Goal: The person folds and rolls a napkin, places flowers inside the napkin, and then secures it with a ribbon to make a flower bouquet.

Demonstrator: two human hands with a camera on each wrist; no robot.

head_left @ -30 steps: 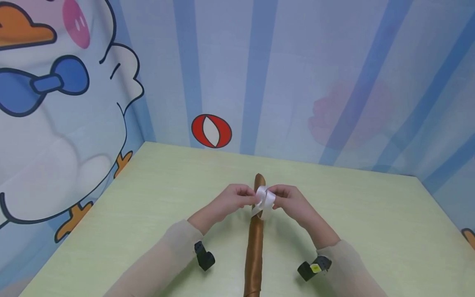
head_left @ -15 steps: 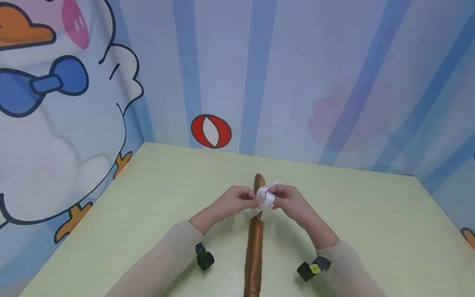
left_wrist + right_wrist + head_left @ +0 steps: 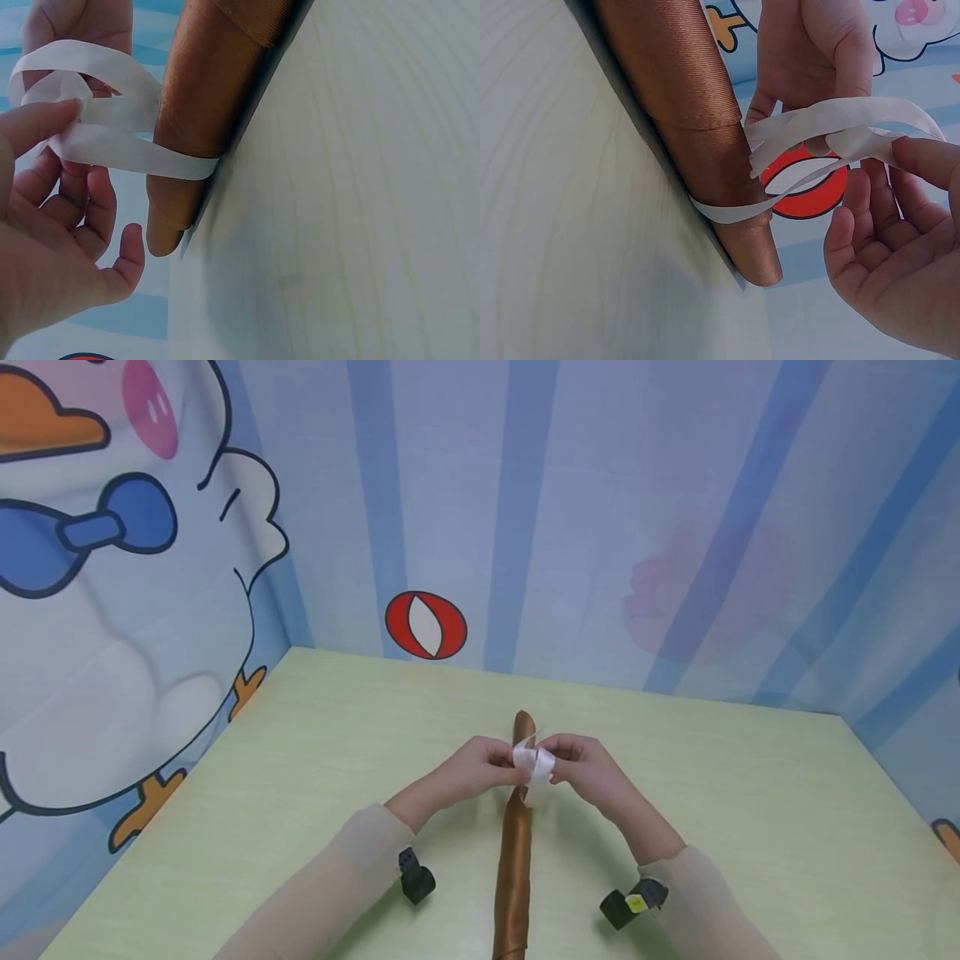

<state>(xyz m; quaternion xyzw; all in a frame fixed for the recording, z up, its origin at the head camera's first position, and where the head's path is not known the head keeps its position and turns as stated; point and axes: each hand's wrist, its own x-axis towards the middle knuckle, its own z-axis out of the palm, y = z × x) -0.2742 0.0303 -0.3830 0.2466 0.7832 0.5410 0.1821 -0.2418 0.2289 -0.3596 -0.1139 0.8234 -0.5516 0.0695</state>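
Note:
A long roll wrapped in shiny brown satin (image 3: 514,877) lies lengthwise on the table, its far end narrower and rounded. White ribbon (image 3: 142,156) passes round the roll close to that end, and its looped part rises above it. On the left, my left hand (image 3: 483,768) pinches the ribbon between thumb and index finger, the other fingers curled below. From the right side, my right hand (image 3: 588,764) pinches a ribbon loop with thumb and forefinger. The right wrist view shows the white ribbon (image 3: 735,214) flat across the brown satin, with a cut end near the loops.
The pale yellow-green table (image 3: 712,802) ends at a blue striped cloth backdrop (image 3: 600,527) behind and a printed cartoon duck (image 3: 112,635) on the left. Small black cameras sit at both wrists, the left camera (image 3: 417,881) and the right camera (image 3: 622,906).
The left hand has shifted slightly right and nearer me, drawing the ribbon down. A ribbon tail that stuck up by the right hand now stands smaller and further left. The right hand barely moved.

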